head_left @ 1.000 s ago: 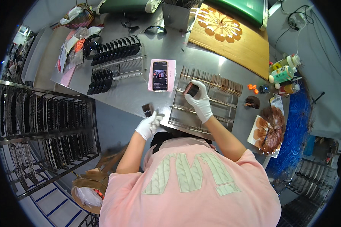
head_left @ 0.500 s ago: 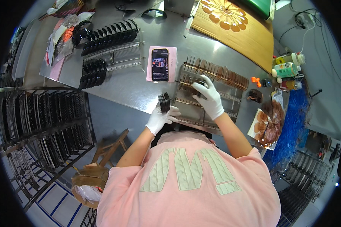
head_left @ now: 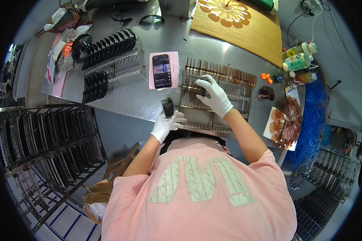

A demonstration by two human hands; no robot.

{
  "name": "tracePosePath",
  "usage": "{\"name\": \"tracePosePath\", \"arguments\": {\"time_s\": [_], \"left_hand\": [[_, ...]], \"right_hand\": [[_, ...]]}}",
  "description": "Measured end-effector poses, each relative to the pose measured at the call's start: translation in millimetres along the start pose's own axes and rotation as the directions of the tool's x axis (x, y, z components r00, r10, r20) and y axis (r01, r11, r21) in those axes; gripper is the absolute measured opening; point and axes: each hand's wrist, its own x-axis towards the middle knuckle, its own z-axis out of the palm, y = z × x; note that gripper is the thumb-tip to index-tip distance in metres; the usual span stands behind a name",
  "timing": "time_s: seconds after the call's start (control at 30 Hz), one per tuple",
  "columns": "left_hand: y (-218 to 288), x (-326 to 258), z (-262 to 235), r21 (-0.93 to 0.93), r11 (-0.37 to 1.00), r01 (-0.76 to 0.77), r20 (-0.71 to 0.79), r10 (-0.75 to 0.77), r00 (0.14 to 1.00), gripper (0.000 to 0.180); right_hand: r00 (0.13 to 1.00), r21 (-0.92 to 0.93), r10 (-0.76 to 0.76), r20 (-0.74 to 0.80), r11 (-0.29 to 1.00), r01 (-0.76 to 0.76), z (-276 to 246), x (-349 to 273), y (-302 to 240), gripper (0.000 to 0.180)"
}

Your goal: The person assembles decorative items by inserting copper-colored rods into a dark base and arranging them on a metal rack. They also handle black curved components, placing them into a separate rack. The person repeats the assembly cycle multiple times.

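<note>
My left hand point(head_left: 163, 126), in a white glove, holds a small stack of dark curved lenses point(head_left: 167, 107) upright at the table's front edge. The white-gloved right hand point(head_left: 216, 96) reaches over a metal rack point(head_left: 213, 117), its thumb and fingers curled around the edges of a dark brown lens point(head_left: 200, 90) at the rack's middle row. Some of that lens is hidden by the fingers. Along the rack's far row stand several brown translucent lenses point(head_left: 229, 74), edge to edge. Slotted bars nearer to me hold none.
A phone point(head_left: 161, 71) lies on a pink card left of the rack. Further left, another rack carries black curved lenses point(head_left: 110, 47). Cardboard point(head_left: 245, 38) with amber pieces lies at the back right. Bottles point(head_left: 299, 62) and blue tinsel point(head_left: 313, 120) line the right side. A loaded shelf rack point(head_left: 56, 140) stands left.
My view has shifted slightly. The right hand has moved down to the rack's middle row, its fingers closer around the lens there. The left hand keeps its stack.
</note>
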Motion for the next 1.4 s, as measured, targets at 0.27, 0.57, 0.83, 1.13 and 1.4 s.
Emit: {"name": "tracePosePath", "arguments": {"time_s": [0.27,0.57,0.83,1.13,1.4], "left_hand": [[-7.9,1.5,1.6,0.013,1.0,0.002,-0.063,-0.002,0.998,0.044],[-6.3,0.1,3.2,0.04,0.999,-0.011,-0.075,0.014,0.997,0.044],[-5.9,2.8,4.4,0.05,0.999,-0.006,-0.089,0.01,0.996,0.042],[-10.2,0.5,3.3,0.123,0.99,-0.066,-0.084,0.077,0.994,0.052],[-9.8,-0.9,10.0,0.068,0.996,-0.058,-0.127,0.066,0.99,0.034]], "right_hand": [[0.992,-0.054,0.025,0.121,0.998,-0.019,1.0,10.3,-11.2,0.053],[0.99,-0.002,0.112,0.08,0.994,-0.112,6.6,9.0,-10.4,0.066],[0.995,-0.128,-0.075,0.066,0.988,0.083,3.0,-2.7,-3.7,0.057],[0.996,-0.208,-0.016,-0.089,0.978,-0.003,-23.2,-48.6,26.6,0.07],[0.993,-0.435,-0.112,0.03,0.893,0.114,-50.7,-45.3,9.9,0.084]]}}
